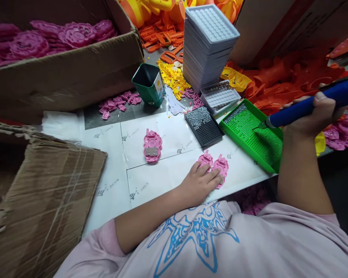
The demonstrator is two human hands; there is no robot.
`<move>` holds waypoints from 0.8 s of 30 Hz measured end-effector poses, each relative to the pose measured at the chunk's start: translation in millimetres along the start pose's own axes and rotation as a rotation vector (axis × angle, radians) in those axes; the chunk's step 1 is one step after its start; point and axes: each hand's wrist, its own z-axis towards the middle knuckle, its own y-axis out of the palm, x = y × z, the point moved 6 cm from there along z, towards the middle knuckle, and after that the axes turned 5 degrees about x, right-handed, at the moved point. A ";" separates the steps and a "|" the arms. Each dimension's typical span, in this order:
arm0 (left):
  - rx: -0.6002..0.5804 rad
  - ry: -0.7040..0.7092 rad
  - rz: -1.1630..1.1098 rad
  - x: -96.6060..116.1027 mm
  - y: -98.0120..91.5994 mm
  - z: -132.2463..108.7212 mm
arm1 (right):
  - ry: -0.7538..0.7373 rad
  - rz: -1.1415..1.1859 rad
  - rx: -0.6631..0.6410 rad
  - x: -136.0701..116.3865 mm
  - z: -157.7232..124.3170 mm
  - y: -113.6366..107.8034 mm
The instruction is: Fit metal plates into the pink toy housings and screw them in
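My left hand lies with its fingers spread on two pink plastic parts, one on the left and one on the right. In my right hand is a blue electric screwdriver, its tip over the green tray, which holds many small screws. A third pink part, with a metal plate on it, rests alone on the white sheet. Left of the green tray sits a black perforated tray with small metal pieces.
Cardboard boxes stand at the left, the upper one holding pink parts. Behind are a green cup, a tall stack of white trays, yellow pieces and orange parts.
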 end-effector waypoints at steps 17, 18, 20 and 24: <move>0.031 0.008 0.018 0.7 -1.1 0.2 | -0.132 -0.023 -0.099 3.5 4.9 3.5; 0.033 0.006 0.016 0.6 -1.1 0.3 | -0.136 -0.024 -0.100 3.6 5.4 3.2; 0.033 0.004 0.015 0.6 -0.8 0.1 | -0.134 -0.023 -0.099 3.9 6.4 2.9; 0.030 0.008 0.017 0.8 0.4 -0.3 | -0.123 -0.007 -0.122 4.7 5.8 5.3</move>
